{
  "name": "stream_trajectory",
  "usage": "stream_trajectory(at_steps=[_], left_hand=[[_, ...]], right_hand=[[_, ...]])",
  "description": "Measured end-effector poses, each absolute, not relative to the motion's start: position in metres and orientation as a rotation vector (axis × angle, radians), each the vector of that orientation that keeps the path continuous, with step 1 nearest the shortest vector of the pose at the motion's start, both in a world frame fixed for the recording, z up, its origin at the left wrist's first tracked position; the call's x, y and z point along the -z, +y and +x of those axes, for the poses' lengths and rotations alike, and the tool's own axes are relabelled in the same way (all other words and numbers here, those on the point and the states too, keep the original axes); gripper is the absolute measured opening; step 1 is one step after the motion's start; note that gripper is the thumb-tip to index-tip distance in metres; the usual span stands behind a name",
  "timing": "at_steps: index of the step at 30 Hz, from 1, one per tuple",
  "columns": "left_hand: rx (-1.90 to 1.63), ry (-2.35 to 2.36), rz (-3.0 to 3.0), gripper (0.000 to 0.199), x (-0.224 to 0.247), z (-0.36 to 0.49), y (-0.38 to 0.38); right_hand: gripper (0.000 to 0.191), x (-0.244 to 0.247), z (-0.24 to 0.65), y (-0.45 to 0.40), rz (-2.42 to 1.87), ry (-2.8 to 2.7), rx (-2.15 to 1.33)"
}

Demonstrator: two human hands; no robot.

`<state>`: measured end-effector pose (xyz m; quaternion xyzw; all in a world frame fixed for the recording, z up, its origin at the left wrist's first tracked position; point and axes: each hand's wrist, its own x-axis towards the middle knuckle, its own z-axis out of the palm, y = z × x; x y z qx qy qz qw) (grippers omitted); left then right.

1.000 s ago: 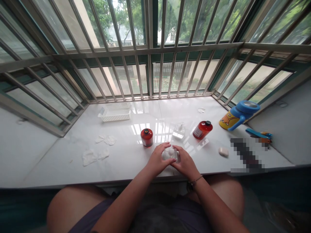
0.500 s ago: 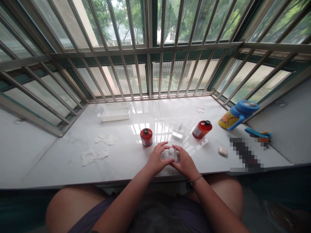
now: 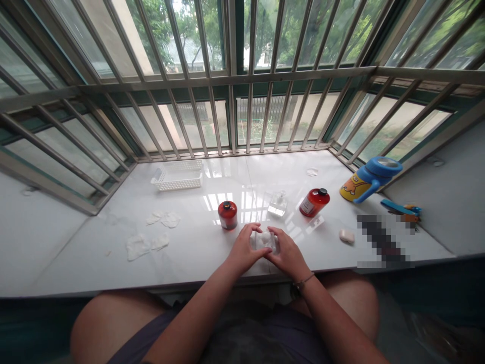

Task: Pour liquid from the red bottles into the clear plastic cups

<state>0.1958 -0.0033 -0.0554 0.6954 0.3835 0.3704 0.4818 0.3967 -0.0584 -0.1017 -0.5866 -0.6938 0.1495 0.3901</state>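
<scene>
My left hand point(image 3: 244, 251) and my right hand point(image 3: 286, 253) close around a small clear bottle point(image 3: 264, 241) with a rounded knob-like top. Both hold it from the sides close to the counter's front edge, and the fingers hide much of it. Whether its base touches the counter I cannot tell. Just beyond my left hand stands a red bottle point(image 3: 228, 216) with a black cap. A clear square bottle point(image 3: 278, 205) sits past my right hand, beside a second red bottle point(image 3: 314, 202) with a label and black cap.
On the white counter point(image 3: 87, 263) are a white perforated basket point(image 3: 178, 182), crumpled tissues point(image 3: 138, 246), a pale soap-like piece point(image 3: 346, 236), a blue-and-yellow flask point(image 3: 364, 182) and a blue-and-orange object point(image 3: 401, 210). A pixelated patch covers something at right. Metal window bars point(image 3: 250, 116) border the back.
</scene>
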Motion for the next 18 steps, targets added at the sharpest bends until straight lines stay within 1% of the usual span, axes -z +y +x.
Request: stream_trajectory(at_steps=[2,4,7,10,11,12,15,16,18], left_hand=[[-0.910,0.908,1.717,0.056,0.056,0.196,-0.003],[-0.920,0.891,1.734,0.055,0.056,0.197,-0.002],[-0.955,0.902,1.714,0.049,0.054,0.200,0.000],[-0.972,0.909,1.704,0.038,0.054,0.203,0.001],[-0.966,0.909,1.704,0.038,0.054,0.204,0.001],[-0.951,0.913,1.702,0.043,0.054,0.204,0.001],[-0.867,0.938,1.685,0.068,0.056,0.202,0.000],[-0.835,0.944,1.684,0.072,0.056,0.200,-0.001],[-0.784,0.950,1.700,0.071,0.056,0.196,-0.001]], right_hand=[[0.065,0.100,0.397,-0.058,-1.489,-1.757,-0.397],[0.066,0.099,0.397,-0.058,-1.487,-1.754,-0.418],[0.067,0.099,0.397,-0.058,-1.488,-1.748,-0.436],[0.068,0.101,0.396,-0.058,-1.490,-1.739,-0.436],[0.068,0.102,0.396,-0.057,-1.490,-1.736,-0.435],[0.068,0.102,0.396,-0.057,-1.489,-1.734,-0.435],[0.072,0.100,0.398,-0.057,-1.483,-1.740,-0.448],[0.074,0.098,0.399,-0.057,-1.472,-1.758,-0.464],[0.078,0.092,0.404,-0.061,-1.426,-1.819,-0.508]])
